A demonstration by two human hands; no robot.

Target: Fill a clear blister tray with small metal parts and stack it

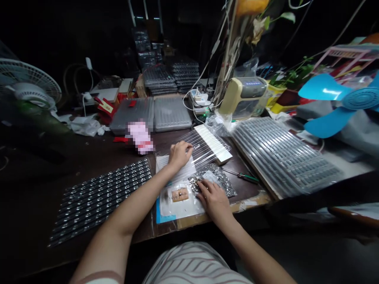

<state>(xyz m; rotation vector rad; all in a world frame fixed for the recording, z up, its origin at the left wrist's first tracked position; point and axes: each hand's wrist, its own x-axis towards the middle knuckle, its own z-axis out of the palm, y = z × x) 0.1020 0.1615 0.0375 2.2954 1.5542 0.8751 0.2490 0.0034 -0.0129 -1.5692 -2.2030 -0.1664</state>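
Note:
My left hand (179, 155) curls over a bundle of clear plastic strips (189, 146) that ends in a white slotted bar (212, 142). My right hand (211, 197) presses on a crumpled silver anti-static bag (211, 182), which holds small parts. Just left of that hand, a tan rectangular piece (180, 194) lies under clear film on a white sheet (174, 205). Beyond the silver bag, a green-handled screwdriver (248, 178) lies on the dark workbench (89, 161).
Rows of small black parts (99, 201) lie left of my arms. A large tray of ribbed strips (281, 157) stands to the right. Grey lidded boxes (133, 114), stacked trays (185, 73), a beige device (244, 98), a white fan (25, 83) and a blue fan (337, 104) surround the bench.

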